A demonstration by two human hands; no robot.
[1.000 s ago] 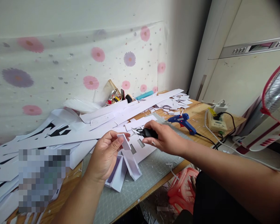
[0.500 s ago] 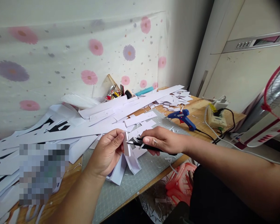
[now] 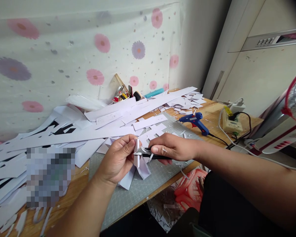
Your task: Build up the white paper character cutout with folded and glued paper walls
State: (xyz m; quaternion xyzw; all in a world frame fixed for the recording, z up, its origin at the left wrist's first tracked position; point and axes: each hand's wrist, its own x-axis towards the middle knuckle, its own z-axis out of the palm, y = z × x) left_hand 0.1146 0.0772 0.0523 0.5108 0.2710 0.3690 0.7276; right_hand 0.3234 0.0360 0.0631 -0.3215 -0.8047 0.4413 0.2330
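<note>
My left hand (image 3: pixel 120 158) pinches a small white cardboard piece (image 3: pixel 137 160), held on edge above the cutting mat (image 3: pixel 113 207). Closed around a black-handled cutting tool (image 3: pixel 160 157), my right hand (image 3: pixel 174 147) is just to the right. The tool's narrow metal tip meets the middle of the piece, and two dark arms show near it; its exact kind is partly hidden by my fingers. A thin white sliver (image 3: pixel 151 157) hangs by the tool. Folded white card pieces (image 3: pixel 144 169) lie on the mat under my hands.
Long white card strips (image 3: pixel 98 134) cover the table's left and back. A blue glue gun (image 3: pixel 193 120) lies right, its cord running toward a power strip (image 3: pixel 232 123). Small offcuts (image 3: pixel 187 101) are heaped behind it. A red plastic basket (image 3: pixel 191 187) stands below the table edge.
The tool's tip has moved left onto the cardboard piece, which my left hand has turned more upright. The whole view has shifted slightly.
</note>
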